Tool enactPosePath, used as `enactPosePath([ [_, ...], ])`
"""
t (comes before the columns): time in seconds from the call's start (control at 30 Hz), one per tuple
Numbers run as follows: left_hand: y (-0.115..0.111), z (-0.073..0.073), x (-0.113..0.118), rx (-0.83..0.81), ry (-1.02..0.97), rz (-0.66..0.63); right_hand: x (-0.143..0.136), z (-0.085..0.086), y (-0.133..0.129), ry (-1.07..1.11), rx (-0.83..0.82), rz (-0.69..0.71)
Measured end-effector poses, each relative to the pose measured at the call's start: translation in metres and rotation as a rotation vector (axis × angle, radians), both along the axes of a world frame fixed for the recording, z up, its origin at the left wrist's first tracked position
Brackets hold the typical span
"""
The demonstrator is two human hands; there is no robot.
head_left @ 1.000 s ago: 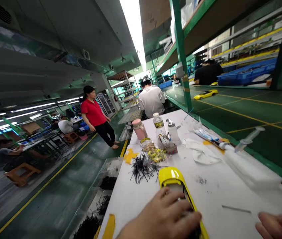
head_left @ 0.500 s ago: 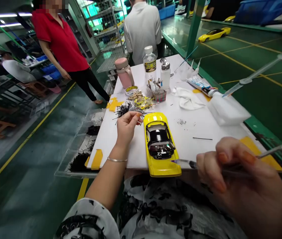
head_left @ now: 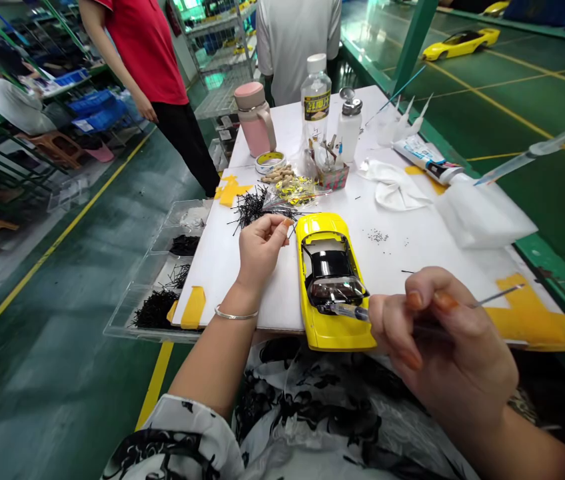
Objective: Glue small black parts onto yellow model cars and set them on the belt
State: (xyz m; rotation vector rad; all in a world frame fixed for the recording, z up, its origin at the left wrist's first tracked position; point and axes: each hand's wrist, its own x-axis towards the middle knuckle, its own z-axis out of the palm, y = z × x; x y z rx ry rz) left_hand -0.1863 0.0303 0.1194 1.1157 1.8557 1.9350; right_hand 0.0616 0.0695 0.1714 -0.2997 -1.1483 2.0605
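Observation:
A glossy yellow model car body (head_left: 340, 333) with a black roof (head_left: 330, 264) and dark rear window lies at the table's near edge. My left hand (head_left: 262, 250) is beside its far left corner, thumb and forefinger pinched together. Thin dark strips show by those fingertips, but I cannot tell whether one is held. My right hand (head_left: 442, 333) is closed around a slim, pen-like tool with a clear barrel (head_left: 352, 311). The tool's tip is at the car's rear, just below the window. A thin metal rod (head_left: 502, 294) sticks out from the same hand to the right.
Behind the car lie a heap of black strips (head_left: 251, 208) and a bag of yellow pieces (head_left: 295, 192). A pink mug (head_left: 255, 123), clear bottle (head_left: 316, 100), pump bottle (head_left: 349, 130), white cloth (head_left: 395, 187) and white container (head_left: 487, 213) stand around. Two people are beyond the table.
My right hand has moved left and the tool's tip has gone from the rear deck's right side to below the rear window. My left hand stays pinched. The view has tilted down.

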Motion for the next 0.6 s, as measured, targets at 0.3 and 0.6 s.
enactPosePath([
  [0.3,-0.0014,-0.0005,-0.0002,-0.011,0.055,0.006,-0.0032,-0.0031,-0.0008,0.000,-0.001,0.025],
  [0.6,-0.0017,-0.0008,-0.0007,-0.036,0.085,0.024,-0.0005,-0.0035,-0.0004,0.006,0.017,0.046],
])
